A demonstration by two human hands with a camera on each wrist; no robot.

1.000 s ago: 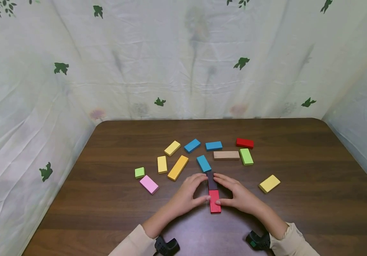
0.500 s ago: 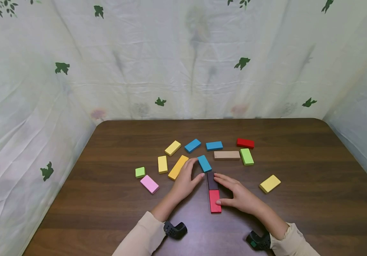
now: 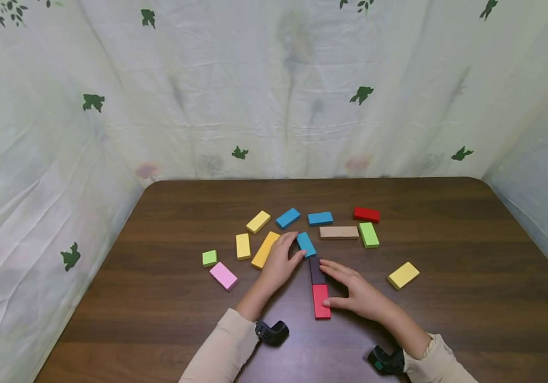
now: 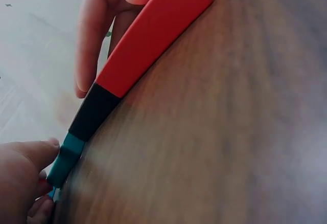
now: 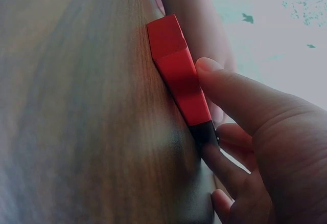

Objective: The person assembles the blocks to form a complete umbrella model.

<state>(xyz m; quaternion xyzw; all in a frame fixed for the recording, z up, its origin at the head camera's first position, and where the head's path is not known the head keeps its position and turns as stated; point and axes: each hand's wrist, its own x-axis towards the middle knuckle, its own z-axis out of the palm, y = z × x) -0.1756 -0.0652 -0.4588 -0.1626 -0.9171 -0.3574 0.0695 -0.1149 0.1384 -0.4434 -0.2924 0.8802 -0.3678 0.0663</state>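
A red block [image 3: 320, 306] and a dark purple block [image 3: 316, 274] lie end to end on the table, in line away from the person. A blue block [image 3: 307, 245] lies slightly tilted at the dark block's far end. My left hand [image 3: 277, 266] is at the blue block's left side, with thumb and fingertips against it; the left wrist view shows the thumb [image 4: 43, 152] touching it. My right hand [image 3: 362, 295] rests along the right side of the row, its thumb at the red block [image 5: 176, 75] and its fingers at the dark block [image 5: 204, 133].
An orange block [image 3: 264, 251] lies just left of my left hand. Yellow blocks [image 3: 242, 246], a pink block [image 3: 224, 276] and a green block [image 3: 209, 258] lie farther left. Behind are blue blocks [image 3: 320, 218], a tan block [image 3: 338, 232] and a red one [image 3: 367, 214].
My left hand has left the red and dark blocks and moved forward to the blue block, which has shifted slightly right. My right hand stays in place.
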